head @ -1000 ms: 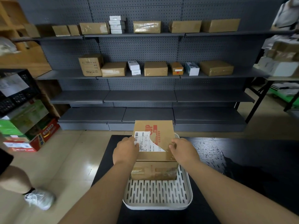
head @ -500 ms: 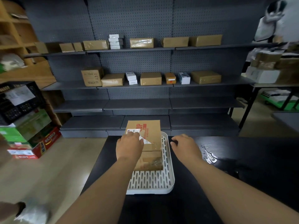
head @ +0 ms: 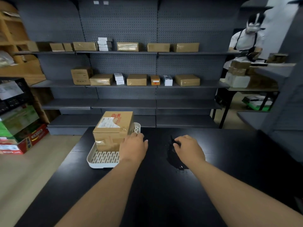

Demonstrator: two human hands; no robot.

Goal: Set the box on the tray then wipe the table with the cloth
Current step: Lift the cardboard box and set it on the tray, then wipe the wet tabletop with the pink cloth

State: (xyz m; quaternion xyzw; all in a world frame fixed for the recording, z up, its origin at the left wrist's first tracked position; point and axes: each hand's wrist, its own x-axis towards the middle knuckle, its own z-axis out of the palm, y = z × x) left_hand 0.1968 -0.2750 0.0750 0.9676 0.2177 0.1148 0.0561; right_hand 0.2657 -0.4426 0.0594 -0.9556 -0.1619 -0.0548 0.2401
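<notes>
The box (head: 113,128) sits on the tray (head: 105,158), so the left grip (head: 133,148) hangs empty beside it; the right grip (head: 188,148) seemingly pinches the dark cloth (head: 173,158) for wiping the bench (head: 164,194).

Taped box (head: 113,130) on white tray (head: 101,164)
</notes>
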